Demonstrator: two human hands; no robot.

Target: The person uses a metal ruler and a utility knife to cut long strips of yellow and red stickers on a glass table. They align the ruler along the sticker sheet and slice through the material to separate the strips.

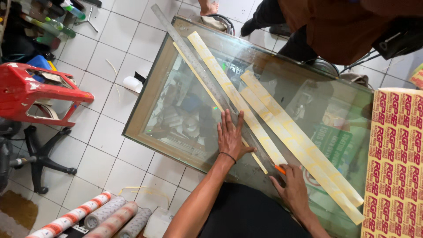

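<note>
- Right hand (294,190), at 5 o'clock, is closed around an orange-tipped cutter (280,169) touching the glass tabletop (282,83).
- Left hand (231,137) lies open, fingers spread, pressing a long metal ruler (207,77) flat.
- Yellowish strips (282,128) run from 11 o'clock toward 4 o'clock beside the ruler.
- Patterned rolls (103,218) lie at 7 o'clock.

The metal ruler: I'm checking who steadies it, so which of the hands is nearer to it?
Left. The left hand lies flat on the metal ruler, pressing it down; the right hand is beside its lower end, holding an orange cutter.
</note>
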